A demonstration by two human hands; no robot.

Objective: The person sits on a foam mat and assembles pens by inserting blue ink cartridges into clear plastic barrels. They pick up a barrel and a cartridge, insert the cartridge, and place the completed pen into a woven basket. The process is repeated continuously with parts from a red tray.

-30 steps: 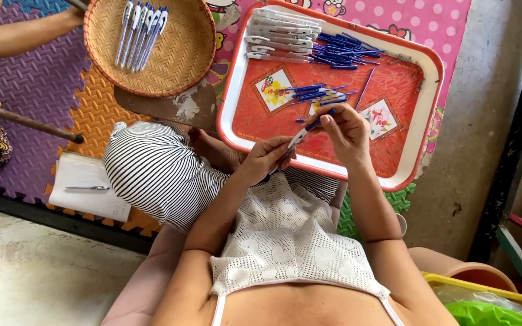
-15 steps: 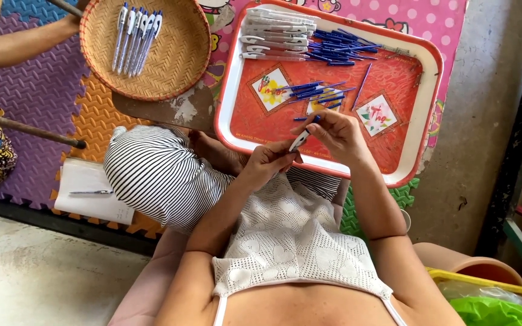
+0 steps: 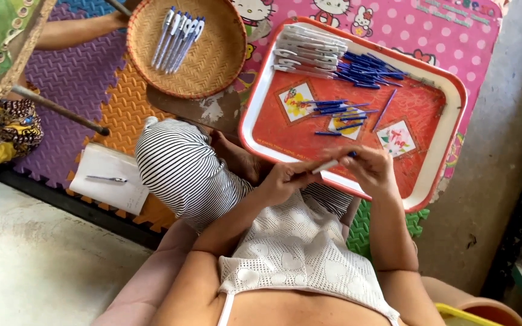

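Both hands are sitting lower than before, at the near rim of the red tray (image 3: 448, 151). Left hand (image 3: 285, 179) and right hand (image 3: 371, 170) are gripping a white pen (image 3: 327, 165) between them, fingers closed.
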